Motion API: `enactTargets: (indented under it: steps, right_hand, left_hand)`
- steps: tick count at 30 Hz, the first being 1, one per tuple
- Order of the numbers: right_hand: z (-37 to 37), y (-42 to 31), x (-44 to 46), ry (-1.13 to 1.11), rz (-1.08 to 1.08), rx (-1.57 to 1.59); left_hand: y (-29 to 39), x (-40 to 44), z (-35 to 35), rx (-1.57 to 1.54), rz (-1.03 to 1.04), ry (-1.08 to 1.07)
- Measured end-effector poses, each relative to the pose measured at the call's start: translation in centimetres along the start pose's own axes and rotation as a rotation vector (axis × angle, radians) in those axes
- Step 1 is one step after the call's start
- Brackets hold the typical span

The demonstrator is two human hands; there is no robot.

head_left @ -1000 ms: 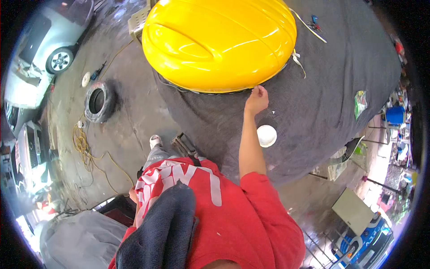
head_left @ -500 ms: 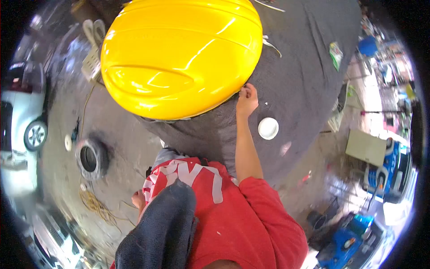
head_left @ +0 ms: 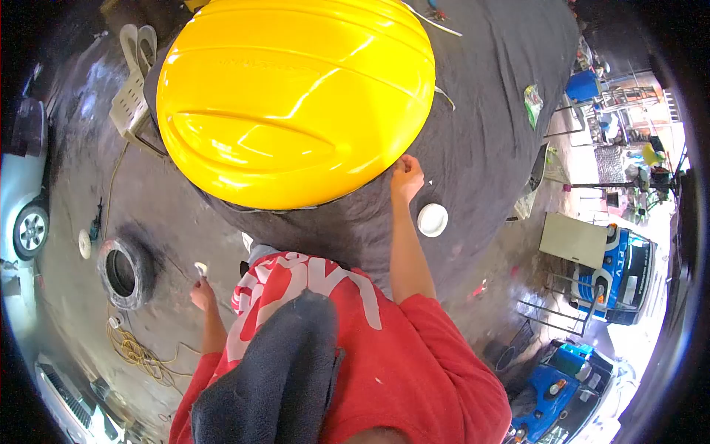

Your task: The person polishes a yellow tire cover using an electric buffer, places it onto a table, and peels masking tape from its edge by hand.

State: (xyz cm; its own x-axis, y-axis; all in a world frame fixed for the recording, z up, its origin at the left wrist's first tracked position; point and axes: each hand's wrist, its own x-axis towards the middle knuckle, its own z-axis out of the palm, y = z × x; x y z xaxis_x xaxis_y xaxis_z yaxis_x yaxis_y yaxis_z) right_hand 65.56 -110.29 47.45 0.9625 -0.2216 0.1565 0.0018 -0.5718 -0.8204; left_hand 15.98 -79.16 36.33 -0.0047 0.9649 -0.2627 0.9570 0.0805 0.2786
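A large glossy yellow domed panel [head_left: 296, 96] lies on a table draped in dark grey cloth [head_left: 488, 96]. At the panel's lower right rim is my right hand [head_left: 407, 181], its fingers curled and pinched together; whatever is between them is too small to make out. Beside that hand, a shallow round white dish [head_left: 433, 220] rests on the cloth. My left hand [head_left: 202, 294] is out to the left, away from the table, closed around a small pale tool [head_left: 200, 269] whose exact kind is unclear.
On the floor to the left lie a tyre [head_left: 126, 272], a coiled yellow hose [head_left: 140, 351] and a white disc [head_left: 85, 243]. A pale plastic chair [head_left: 132, 103] stands beyond the table. A green-and-white packet [head_left: 532, 105] lies on the cloth. Cars are parked at left.
My left hand has come out from beside my body, showing the pale tool. My right hand stays near the panel's rim. The camera view has shifted slightly.
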Motion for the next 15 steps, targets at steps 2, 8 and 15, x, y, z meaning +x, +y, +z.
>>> enactTargets:
  steps: [2,8,15]
  right_hand:
    - [-0.5,0.1,0.3,-0.025,-0.003,-0.002]
    - [0.2,1.8,2.0,-0.003,-0.011,0.063]
    - [-0.4,-0.2,1.2,0.030,-0.189,-0.099]
  left_hand:
    - [-1.3,-2.0,1.9,-0.020,-0.010,-0.016]
    - [-0.6,-4.6,1.7,-0.088,-0.064,-0.013]
    - [0.5,-0.9,-0.2,-0.091,-0.015,0.031]
